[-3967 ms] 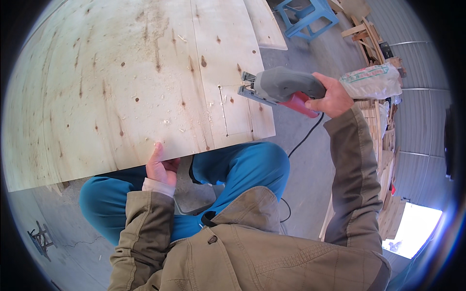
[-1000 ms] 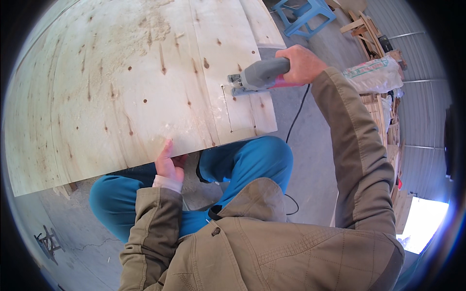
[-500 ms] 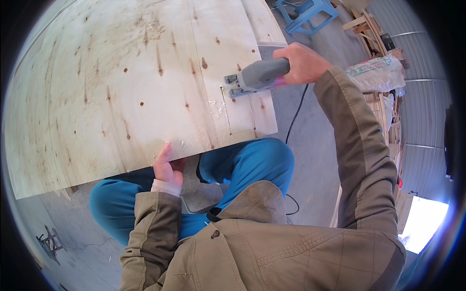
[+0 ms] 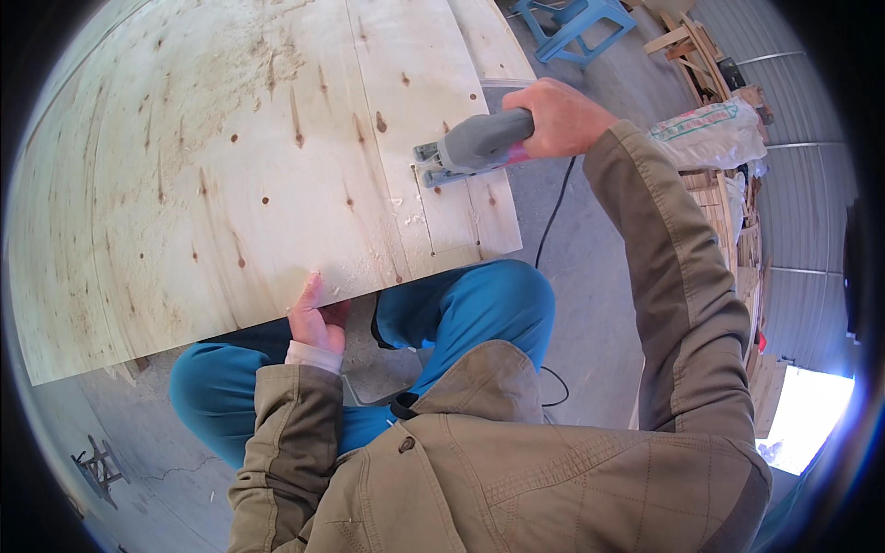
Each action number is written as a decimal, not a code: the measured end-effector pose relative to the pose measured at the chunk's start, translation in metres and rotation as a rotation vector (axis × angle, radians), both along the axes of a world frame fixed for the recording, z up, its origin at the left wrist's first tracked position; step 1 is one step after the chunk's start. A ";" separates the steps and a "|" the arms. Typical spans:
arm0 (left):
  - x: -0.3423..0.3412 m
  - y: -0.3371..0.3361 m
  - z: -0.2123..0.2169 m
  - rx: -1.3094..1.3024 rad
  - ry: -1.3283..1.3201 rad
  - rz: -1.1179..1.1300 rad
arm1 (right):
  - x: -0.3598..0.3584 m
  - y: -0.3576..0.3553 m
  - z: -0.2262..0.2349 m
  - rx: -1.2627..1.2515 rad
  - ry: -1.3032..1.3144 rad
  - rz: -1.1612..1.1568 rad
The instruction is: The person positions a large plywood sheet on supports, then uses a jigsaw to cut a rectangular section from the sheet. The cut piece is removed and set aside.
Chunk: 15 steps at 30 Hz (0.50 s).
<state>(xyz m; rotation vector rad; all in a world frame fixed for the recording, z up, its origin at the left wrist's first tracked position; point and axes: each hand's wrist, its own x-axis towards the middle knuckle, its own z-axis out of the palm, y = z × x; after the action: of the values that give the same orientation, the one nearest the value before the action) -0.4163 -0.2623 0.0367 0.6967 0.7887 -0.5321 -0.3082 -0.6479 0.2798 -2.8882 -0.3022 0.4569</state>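
Observation:
A pale plywood sheet (image 4: 166, 230) with dark knots lies across the upper left, its near edge above my knees. My right hand (image 4: 564, 118) wraps round the handle of a grey jigsaw (image 4: 475, 146), which rests on the sheet near its right edge. Beside the saw's front, thin dark lines (image 4: 426, 221) run on the wood toward the near edge; the blade itself is hidden. My left hand (image 4: 315, 318) grips the sheet's near edge, thumb on top and fingers underneath, partly out of sight.
Sawdust and small chips (image 4: 406, 210) lie on the plywood. A black cord (image 4: 556, 217) trails down to the grey floor. A blue plastic stool (image 4: 576, 28) stands at the far right, near stacked wood (image 4: 687, 51) and a white sack (image 4: 710, 134).
The view has shifted slightly, so the sheet appears a little further left. My right hand and the jigsaw have moved slightly left. My left hand keeps its hold on the edge.

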 end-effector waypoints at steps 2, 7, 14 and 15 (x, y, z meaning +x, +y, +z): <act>0.000 -0.001 0.001 0.003 -0.003 0.004 | 0.000 0.001 0.000 0.001 0.001 0.005; 0.001 -0.001 0.002 0.004 -0.002 0.009 | 0.000 0.004 -0.001 0.006 -0.008 0.004; 0.001 -0.002 0.003 -0.006 -0.010 0.025 | 0.000 0.010 0.000 -0.008 -0.016 -0.002; 0.001 -0.002 0.003 0.008 -0.005 0.026 | 0.000 0.011 0.000 -0.007 -0.011 -0.007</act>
<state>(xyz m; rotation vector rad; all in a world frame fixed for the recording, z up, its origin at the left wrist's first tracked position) -0.4155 -0.2639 0.0397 0.6943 0.7950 -0.5036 -0.3082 -0.6368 0.2796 -2.8980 -0.2929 0.4424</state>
